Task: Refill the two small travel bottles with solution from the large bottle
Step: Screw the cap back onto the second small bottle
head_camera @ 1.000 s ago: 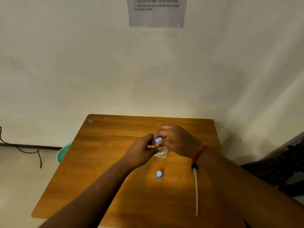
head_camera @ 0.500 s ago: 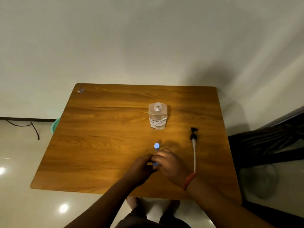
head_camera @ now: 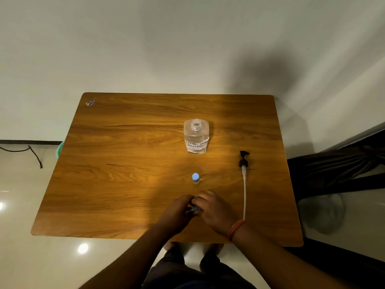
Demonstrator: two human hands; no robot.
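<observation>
The large clear bottle [head_camera: 196,136] stands uncapped in the middle of the wooden table [head_camera: 125,163], part full of clear liquid. Its black pump head with a white tube [head_camera: 244,174] lies on the table to the right. One small travel bottle with a blue cap [head_camera: 195,178] stands upright nearer to me. My left hand [head_camera: 177,211] and my right hand [head_camera: 214,209] meet near the table's front edge, both gripping the second small bottle [head_camera: 195,208], of which only a bit of blue shows between the fingers.
A sticker [head_camera: 90,102] sits at the table's far left corner. A green bucket rim [head_camera: 60,150] shows past the left edge, a black cable [head_camera: 31,151] lies on the floor, and a dark chair [head_camera: 337,167] stands to the right. A wall is behind the table.
Both hands came from the large bottle toward the front edge with the second small bottle. My head tilted down, so the table fills more of the view.
</observation>
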